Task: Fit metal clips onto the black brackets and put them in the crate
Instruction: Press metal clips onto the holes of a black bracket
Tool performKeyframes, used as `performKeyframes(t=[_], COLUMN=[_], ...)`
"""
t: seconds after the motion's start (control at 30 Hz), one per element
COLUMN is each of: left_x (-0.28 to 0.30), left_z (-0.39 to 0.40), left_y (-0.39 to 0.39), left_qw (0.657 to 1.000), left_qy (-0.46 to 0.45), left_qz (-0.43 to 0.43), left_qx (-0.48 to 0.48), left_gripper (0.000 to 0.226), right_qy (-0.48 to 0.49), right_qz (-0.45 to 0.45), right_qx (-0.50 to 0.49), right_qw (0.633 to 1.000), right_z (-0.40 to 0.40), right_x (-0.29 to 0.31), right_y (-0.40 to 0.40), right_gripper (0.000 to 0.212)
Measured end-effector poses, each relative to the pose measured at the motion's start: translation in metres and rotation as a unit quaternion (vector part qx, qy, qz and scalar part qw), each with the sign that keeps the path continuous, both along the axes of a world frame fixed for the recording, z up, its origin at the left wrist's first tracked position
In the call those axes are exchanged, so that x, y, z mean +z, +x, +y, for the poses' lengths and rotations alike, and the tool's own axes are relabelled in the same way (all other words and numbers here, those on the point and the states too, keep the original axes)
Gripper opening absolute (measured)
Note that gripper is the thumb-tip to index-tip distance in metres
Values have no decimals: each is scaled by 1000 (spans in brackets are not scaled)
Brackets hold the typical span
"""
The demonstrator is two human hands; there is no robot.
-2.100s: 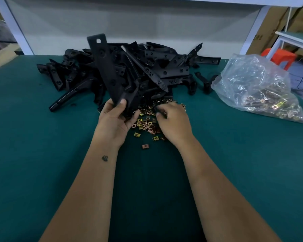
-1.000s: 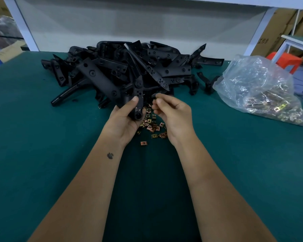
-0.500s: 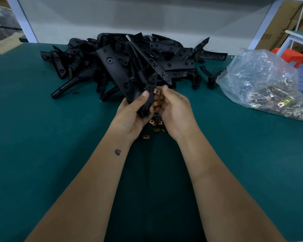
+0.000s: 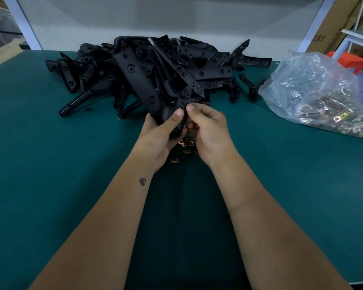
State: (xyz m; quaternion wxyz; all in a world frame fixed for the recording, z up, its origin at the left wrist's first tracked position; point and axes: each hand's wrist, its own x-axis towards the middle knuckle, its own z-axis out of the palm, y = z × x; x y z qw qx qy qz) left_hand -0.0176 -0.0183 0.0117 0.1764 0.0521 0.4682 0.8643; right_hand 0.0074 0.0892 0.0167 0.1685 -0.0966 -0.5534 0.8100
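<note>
Left hand (image 4: 158,133) is gripping bracket (image 4: 177,114) steady; right hand (image 4: 208,128) fingertips are pinching at its edge, probably seating a clip.

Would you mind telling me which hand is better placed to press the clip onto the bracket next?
Probably the right hand: its fingertips pinch at the bracket edge, though the clip itself is hidden. The left hand grips the bracket, steadying it.

Left hand (image 4: 158,135) holds a black bracket (image 4: 138,80); right hand (image 4: 208,130) pinches at its edge.
</note>
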Motion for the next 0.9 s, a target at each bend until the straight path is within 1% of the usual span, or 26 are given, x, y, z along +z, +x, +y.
performKeyframes(t=[0.13,0.37,0.47,0.53,0.57,0.63,0.67,0.73,0.8,0.9], left_x=[1,-1,-1,0,0,-2,-2,-2,-2,-3], left_z=[-3,-6,-5,-4,-4,-4,-4,-4,-5,-6], left_y=[-1,-2,-3,-4,-4,-6,-6,-6,-6,-6], left_qw=[1000,999,998,994,992,990,989,989,988,989], left_qy=[-11,10,48,82,92,106,110,117,119,116], left_qz=[7,-1,-36,-64,-73,-81,-83,-85,-84,-78], left_qx=[-7,-31,-34,-39,-42,-46,-45,-43,-44,-51], left_gripper=[45,44,36,37,36,27,24,26,31,26], right_qy=[9,10,-14,-56,-81,-124,-134,-137,-138,-128], right_qz=[-5,3,11,18,18,11,7,4,4,18], right_qx=[2,7,22,40,51,78,90,102,103,97], right_qw=[1000,1000,1000,997,995,989,987,985,985,987], right_z=[-2,-2,-4,-5,-4,-2,0,3,2,1], right_x=[2,2,3,5,6,6,6,6,6,6], right_y=[1,3,2,1,1,1,1,2,2,2], right_gripper=[19,22,19,19,21,33,39,45,43,27])
